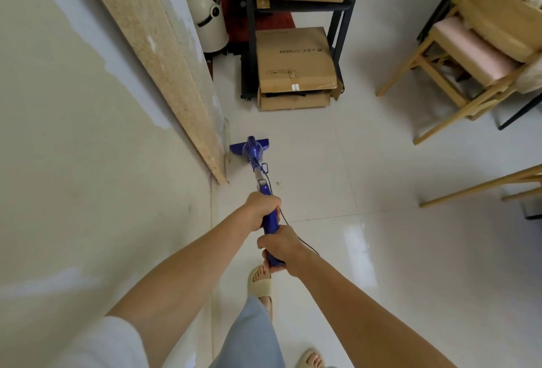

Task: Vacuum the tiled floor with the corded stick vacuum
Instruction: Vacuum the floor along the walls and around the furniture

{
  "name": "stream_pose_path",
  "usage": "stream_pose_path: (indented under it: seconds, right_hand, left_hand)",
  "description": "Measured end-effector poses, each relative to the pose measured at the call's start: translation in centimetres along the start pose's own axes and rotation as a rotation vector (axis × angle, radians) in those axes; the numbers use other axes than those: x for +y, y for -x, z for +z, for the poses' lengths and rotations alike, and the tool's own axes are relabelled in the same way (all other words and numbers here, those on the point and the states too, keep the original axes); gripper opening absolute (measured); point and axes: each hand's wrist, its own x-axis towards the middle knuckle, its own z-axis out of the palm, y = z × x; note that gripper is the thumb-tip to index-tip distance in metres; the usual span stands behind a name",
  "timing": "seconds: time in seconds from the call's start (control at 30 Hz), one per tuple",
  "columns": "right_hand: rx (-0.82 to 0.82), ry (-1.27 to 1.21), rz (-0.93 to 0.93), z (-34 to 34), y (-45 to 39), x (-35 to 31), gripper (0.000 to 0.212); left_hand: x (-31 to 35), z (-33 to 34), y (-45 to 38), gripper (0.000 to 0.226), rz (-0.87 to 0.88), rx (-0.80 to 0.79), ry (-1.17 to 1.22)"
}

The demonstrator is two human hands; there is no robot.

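Note:
A blue stick vacuum [255, 154] stands on the white tiled floor [366, 250], its floor head [237, 147] against the foot of the wall's wooden edge. My left hand [262, 208] grips the blue handle higher up the shaft. Below it, my right hand [282, 247] grips the handle's end. A thin black cord [286, 221] runs from the shaft past my right wrist.
The wall [88, 133] with a raw wooden edge [164, 54] runs along the left. Ahead stand a black rack [341, 30] with cardboard boxes [294, 62] and a white domed appliance [206, 12]. Wooden chairs [457, 74] are at right. My feet wear beige slippers [259, 281].

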Motion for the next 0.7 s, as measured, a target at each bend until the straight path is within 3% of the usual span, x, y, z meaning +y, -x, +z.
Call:
stream_pose_path:
  seconds: [0.3, 0.43, 0.7]
  right_hand:
    - [-0.056, 0.096, -0.009, -2.6, 7.7, 10.2, 0.019]
    - [-0.060, 0.242, -0.038, -4.9, 11.6, 13.7, 0.009]
    - [-0.078, 0.322, -0.070, -10.0, 19.1, 15.4, 0.012]
  left_hand:
    - [-8.9, 5.3, 8.5, 0.012, -0.011, 0.003, 0.036]
    - [-12.3, 8.2, 12.1, 0.017, -0.015, -0.039, 0.134]
    - [-13.6, 12.6, 17.7, 0.017, -0.085, -0.178, 0.306]
